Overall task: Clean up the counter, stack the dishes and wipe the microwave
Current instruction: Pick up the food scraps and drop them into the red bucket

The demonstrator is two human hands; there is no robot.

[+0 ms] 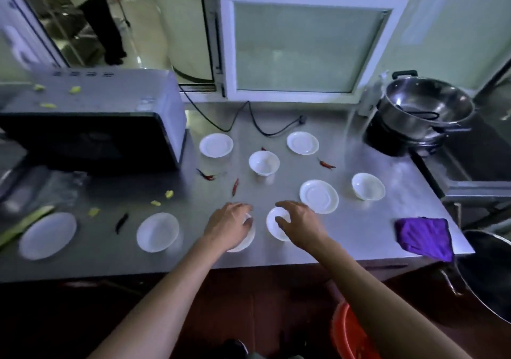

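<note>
Several white dishes are spread over the steel counter (359,237). My left hand (229,224) curls over a white bowl (246,241) near the front edge, with its fingers on the rim. Just to the right, my right hand (300,223) grips a second white bowl (273,227), thumb and fingers round its rim. Further back lie saucers (216,145) (302,143) (318,196) and two more bowls (264,162) (368,186). To the left sit a shallow dish (157,231) and a plate (47,235). The microwave (91,126) stands at the back left. A purple cloth (424,237) lies at the front right corner.
Red chillies (206,175) (235,186) (326,164), a dark chilli (121,222) and yellow vegetable bits (169,193) litter the counter; more bits lie on the microwave top. Stacked steel pots (425,110) stand back right. An orange bucket (348,333) sits below. A person stands beyond the window.
</note>
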